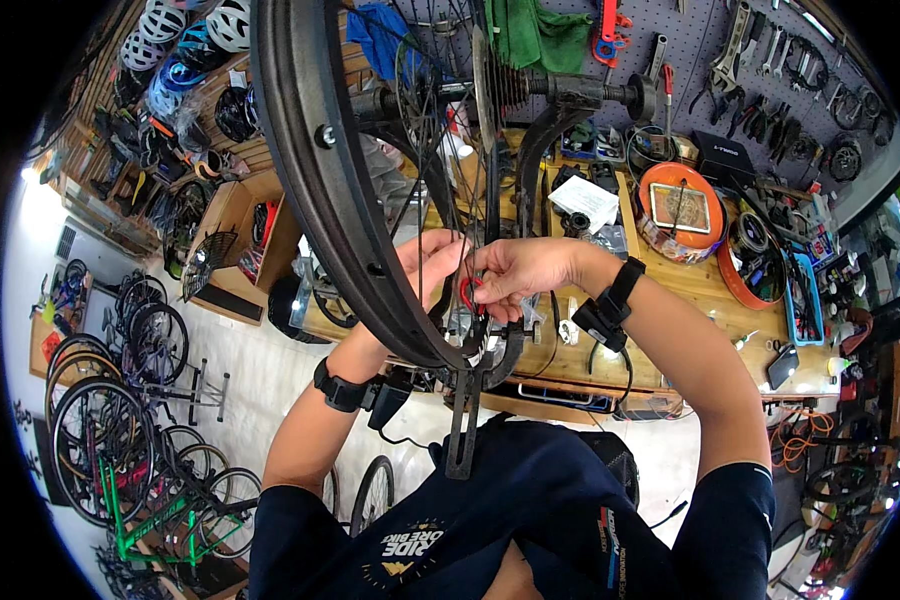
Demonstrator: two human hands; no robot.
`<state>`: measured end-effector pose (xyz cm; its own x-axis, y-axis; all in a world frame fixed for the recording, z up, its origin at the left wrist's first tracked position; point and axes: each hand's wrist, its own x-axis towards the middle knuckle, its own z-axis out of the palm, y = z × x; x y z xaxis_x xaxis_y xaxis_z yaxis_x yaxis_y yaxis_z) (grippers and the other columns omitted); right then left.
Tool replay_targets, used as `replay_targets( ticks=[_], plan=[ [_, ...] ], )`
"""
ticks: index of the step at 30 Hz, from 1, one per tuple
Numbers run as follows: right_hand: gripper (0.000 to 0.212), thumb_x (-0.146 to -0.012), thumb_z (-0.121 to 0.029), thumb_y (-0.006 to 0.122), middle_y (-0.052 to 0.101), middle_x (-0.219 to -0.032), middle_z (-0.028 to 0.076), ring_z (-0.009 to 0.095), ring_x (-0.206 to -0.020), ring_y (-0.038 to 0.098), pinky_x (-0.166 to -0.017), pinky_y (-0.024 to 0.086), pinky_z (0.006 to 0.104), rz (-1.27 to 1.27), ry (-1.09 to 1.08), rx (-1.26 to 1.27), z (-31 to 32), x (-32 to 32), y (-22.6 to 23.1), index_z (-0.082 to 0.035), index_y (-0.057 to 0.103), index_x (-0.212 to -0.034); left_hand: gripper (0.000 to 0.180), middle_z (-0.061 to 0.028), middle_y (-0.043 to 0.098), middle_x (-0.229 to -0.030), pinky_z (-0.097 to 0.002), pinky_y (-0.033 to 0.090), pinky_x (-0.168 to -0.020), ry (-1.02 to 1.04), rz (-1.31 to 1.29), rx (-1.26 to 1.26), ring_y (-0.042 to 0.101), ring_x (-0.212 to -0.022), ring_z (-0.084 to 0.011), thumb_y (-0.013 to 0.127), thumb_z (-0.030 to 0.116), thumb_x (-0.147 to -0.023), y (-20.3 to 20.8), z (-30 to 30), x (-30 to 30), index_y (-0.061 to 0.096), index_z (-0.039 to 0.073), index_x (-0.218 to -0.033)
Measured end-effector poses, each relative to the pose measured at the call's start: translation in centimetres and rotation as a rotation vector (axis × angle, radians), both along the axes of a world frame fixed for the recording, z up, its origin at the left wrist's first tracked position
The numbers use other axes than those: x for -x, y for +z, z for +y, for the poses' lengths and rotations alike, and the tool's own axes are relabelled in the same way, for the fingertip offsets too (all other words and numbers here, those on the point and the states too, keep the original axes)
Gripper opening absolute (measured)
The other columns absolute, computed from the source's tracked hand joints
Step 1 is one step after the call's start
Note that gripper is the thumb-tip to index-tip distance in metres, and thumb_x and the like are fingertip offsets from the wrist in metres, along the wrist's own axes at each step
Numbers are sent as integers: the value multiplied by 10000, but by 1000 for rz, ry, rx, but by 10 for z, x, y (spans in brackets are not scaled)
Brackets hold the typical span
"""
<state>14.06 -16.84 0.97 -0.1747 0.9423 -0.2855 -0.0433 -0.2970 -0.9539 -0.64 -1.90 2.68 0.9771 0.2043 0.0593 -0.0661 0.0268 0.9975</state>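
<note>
A bicycle wheel without a tyre stands upright in a dark truing stand (460, 430), its deep black rim (332, 180) sweeping toward me. The hub with its cassette (510, 85) sits at the far end between the stand's arms. My left hand (425, 265) reaches in among the spokes, fingers pinched at a spoke; the rim covers part of this hand. Close beside it, my right hand (515, 275) is closed on a small red spoke wrench (468, 291) near the rim's lower inner side.
Behind the stand, a wooden workbench (660, 345) carries an orange round tray (680, 210), a blue basket (805, 300) and a phone (783, 367). Tools hang on the grey pegboard (660, 100). A cardboard box (235, 230) and several bicycles (155, 430) stand at left.
</note>
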Motion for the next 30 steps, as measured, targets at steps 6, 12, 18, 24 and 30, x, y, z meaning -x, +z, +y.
replay_targets(
  ticks=[6, 12, 18, 24, 30],
  plan=[
    [230, -964, -213, 571, 665, -818, 92, 159, -726, 653, -667, 532, 279, 152, 30, -11, -3, 6, 3, -32, 545, -1104, 296, -7, 632, -917, -229, 433, -776, -15, -45, -47, 556, -837, -74, 550, 273, -974, -1, 8, -2, 627, -6, -1034],
    [222, -954, -226, 591, 671, -811, 108, 162, -691, 659, -630, 543, 276, 35, -10, -30, -2, 9, 4, -18, 570, -1030, 313, -8, 630, -917, -236, 434, -781, -57, 29, -78, 556, -851, -83, 556, 282, -974, 5, 12, -3, 627, -15, -1043],
    [298, -911, -278, 654, 645, -716, 63, 135, -612, 633, -555, 525, 260, -438, -271, -63, -12, 29, 13, 18, 631, -893, 343, 0, 623, -911, -228, 396, -794, -41, 30, -142, 536, -865, -77, 571, 321, -953, 7, 8, -1, 633, -4, -1048],
    [339, -901, -278, 650, 654, -742, 92, 132, -620, 635, -555, 521, 279, -387, -600, -40, -26, 28, 7, 61, 651, -908, 317, -3, 614, -937, -224, 405, -804, -20, 90, 6, 560, -874, -87, 560, 315, -958, -1, 2, -2, 604, 20, -1066],
    [304, -912, -230, 635, 668, -812, 83, 121, -672, 614, -617, 532, 273, -303, -524, -188, -45, 33, 35, 67, 646, -975, 302, -26, 629, -960, -246, 457, -831, -54, 98, 12, 598, -898, -107, 558, 286, -966, -5, 9, -4, 599, 9, -1077]
  ],
)
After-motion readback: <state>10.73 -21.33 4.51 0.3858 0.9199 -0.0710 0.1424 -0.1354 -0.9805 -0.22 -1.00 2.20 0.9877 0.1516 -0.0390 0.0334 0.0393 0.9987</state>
